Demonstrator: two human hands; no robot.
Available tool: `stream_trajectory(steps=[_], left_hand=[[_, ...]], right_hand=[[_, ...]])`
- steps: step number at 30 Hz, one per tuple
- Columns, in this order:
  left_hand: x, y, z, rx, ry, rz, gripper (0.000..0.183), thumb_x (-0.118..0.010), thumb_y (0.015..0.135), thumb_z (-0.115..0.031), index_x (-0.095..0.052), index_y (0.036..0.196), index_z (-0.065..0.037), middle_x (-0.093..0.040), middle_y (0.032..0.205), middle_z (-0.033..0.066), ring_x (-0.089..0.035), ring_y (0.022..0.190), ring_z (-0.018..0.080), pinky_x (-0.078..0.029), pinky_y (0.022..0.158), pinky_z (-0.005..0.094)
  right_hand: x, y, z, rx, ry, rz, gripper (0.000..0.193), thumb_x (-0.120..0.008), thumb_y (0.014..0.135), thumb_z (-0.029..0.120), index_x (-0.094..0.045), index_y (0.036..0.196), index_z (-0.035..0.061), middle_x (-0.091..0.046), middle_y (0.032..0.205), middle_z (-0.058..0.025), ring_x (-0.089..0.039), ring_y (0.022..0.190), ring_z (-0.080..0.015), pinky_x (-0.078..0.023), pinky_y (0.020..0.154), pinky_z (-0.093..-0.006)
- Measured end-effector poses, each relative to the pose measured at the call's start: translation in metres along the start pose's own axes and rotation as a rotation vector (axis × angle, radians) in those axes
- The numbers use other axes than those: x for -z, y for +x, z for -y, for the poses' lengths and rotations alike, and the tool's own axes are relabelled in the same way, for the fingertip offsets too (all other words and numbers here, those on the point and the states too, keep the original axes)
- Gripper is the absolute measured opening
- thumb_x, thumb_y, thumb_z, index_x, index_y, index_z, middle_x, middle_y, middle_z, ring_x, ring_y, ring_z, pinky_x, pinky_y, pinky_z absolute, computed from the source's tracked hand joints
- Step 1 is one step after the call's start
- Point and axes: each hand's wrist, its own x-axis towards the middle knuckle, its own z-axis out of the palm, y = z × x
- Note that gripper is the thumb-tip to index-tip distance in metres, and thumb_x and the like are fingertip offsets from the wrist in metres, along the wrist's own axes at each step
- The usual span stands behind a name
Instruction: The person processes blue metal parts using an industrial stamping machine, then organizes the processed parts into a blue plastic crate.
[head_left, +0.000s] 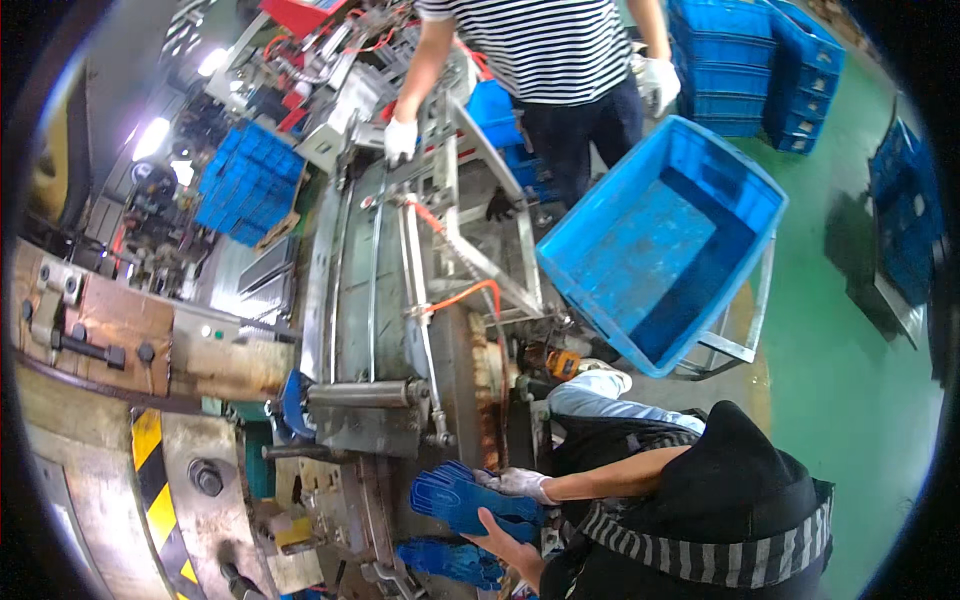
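My right hand point(518, 484), in a white glove, grips the upper edge of a blue, glove-shaped piece point(452, 496) with light outlines along its fingers. My bare left hand point(503, 543) holds the same blue glove from below, its thumb lying over the front and its other fingers hidden. Just under it, a second blue glove-like piece point(450, 562) lies among the machine parts. My forearm point(620, 474) comes in from the right, out of a black sleeve.
An empty blue crate point(650, 250) rests on a metal stand at upper right. Beyond the long machine bed point(352, 270), a co-worker in a striped shirt point(545, 45) wears white gloves. Steel blocks, a roller point(360, 394) and a striped hazard strip point(155, 490) stand left. Blue crates point(720, 65) are stacked behind.
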Motion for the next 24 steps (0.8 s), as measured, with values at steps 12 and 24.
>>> stream_trajectory(steps=[12, 24], left_hand=[[-0.137, -0.092, -0.033, -0.112, -0.359, 0.591, 0.071, -0.059, 0.078, -0.007, -0.015, 0.133, 0.000, -0.036, 0.125, 0.0167, -0.041, 0.109, 0.0259, -0.032, 0.095, 0.0375], [-0.329, -0.108, -0.034, -0.011, -0.311, 0.949, 0.087, -0.069, 0.075, -0.020, -0.008, 0.132, 0.006, -0.036, 0.123, 0.0183, -0.041, 0.109, 0.0222, -0.034, 0.093, 0.0325]], right_hand=[[0.145, -0.085, -0.098, 0.535, 0.154, -0.467, 0.042, -0.032, 0.092, 0.029, -0.036, 0.128, 0.0067, -0.046, 0.125, -0.0108, -0.050, 0.107, -0.0190, -0.036, 0.094, -0.0280], [0.320, -0.155, -0.112, 0.574, 0.363, -0.870, 0.041, -0.057, 0.079, 0.017, -0.048, 0.116, 0.0001, -0.059, 0.102, -0.0093, -0.057, 0.085, -0.0184, -0.047, 0.075, -0.0289]])
